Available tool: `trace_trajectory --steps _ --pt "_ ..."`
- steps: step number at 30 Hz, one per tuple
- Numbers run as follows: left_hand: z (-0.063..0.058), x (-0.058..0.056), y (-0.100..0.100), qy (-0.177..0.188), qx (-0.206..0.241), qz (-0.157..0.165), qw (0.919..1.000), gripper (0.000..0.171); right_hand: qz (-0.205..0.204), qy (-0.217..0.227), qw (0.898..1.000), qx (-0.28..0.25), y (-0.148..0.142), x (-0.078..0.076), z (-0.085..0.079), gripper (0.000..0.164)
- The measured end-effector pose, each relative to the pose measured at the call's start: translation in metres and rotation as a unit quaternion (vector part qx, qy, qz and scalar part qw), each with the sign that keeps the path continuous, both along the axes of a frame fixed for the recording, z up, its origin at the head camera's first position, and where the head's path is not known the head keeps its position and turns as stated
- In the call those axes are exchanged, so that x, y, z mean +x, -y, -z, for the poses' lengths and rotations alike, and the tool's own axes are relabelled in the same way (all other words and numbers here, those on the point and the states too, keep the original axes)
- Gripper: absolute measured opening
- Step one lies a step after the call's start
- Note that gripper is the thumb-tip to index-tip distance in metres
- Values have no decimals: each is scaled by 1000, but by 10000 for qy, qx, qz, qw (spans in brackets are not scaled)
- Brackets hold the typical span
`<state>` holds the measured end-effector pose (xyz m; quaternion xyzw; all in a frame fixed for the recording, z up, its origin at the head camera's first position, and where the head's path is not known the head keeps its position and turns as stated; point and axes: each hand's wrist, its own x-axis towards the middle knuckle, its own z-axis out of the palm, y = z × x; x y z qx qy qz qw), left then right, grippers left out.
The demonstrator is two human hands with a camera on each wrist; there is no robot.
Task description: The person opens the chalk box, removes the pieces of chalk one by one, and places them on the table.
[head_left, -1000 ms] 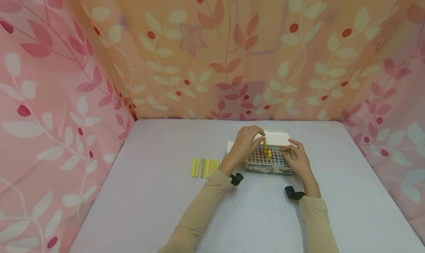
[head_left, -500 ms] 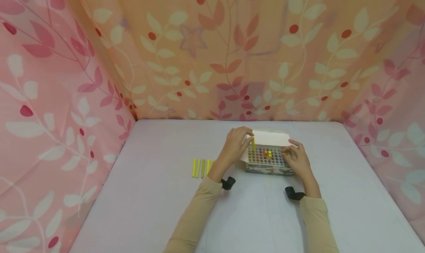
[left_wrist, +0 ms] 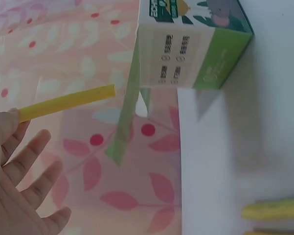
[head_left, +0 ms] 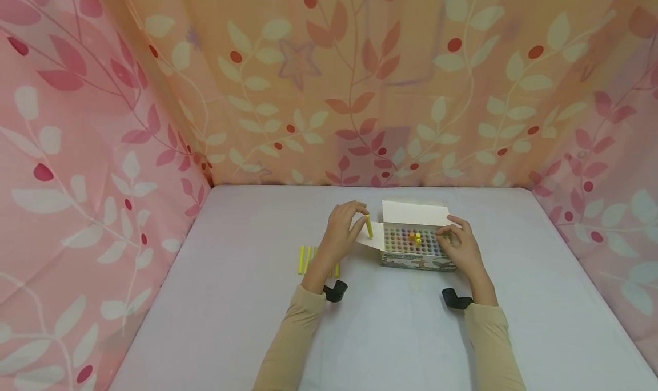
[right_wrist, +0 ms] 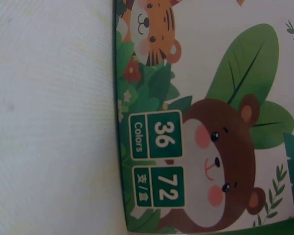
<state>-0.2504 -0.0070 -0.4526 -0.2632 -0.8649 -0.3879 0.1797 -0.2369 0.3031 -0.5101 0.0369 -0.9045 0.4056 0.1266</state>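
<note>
My left hand [head_left: 339,231] pinches a yellow crayon [head_left: 369,228] by its top end, just left of the crayon box [head_left: 417,261]. In the left wrist view the crayon [left_wrist: 66,103] points away from the thumb, toward the box's printed end, with the other fingers spread below. The box stands with its lid [head_left: 415,213] folded back, showing rows of colored crayon ends, several yellow and orange ones sticking up in the middle. My right hand [head_left: 460,245] holds the box's right end between thumb and fingers; the right wrist view shows only its animal-printed side [right_wrist: 220,161].
On the white table [head_left: 231,225], several yellow and greenish crayons [head_left: 301,260] lie in a row left of the box, partly hidden by my left forearm. A white side flap [head_left: 377,237] sticks out from the box. Floral curtains [head_left: 329,83] surround the table's far side and flanks.
My left hand has moved left with the yellow crayon, from over the middle of the box to beyond its left end, uncovering the side flap. My right hand stays put.
</note>
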Motion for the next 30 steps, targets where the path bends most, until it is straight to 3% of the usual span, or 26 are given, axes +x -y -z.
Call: trace_trajectory --steps 10,18,30 --pt "14 1 34 11 207 -241 9995 20 7 64 10000 15 -1 0 0 13" --pt "16 2 55 34 501 -263 9984 23 38 29 10000 -31 0 1 -3 13" --pt "16 5 83 100 547 -494 9972 20 28 75 10000 36 0 0 -3 14"
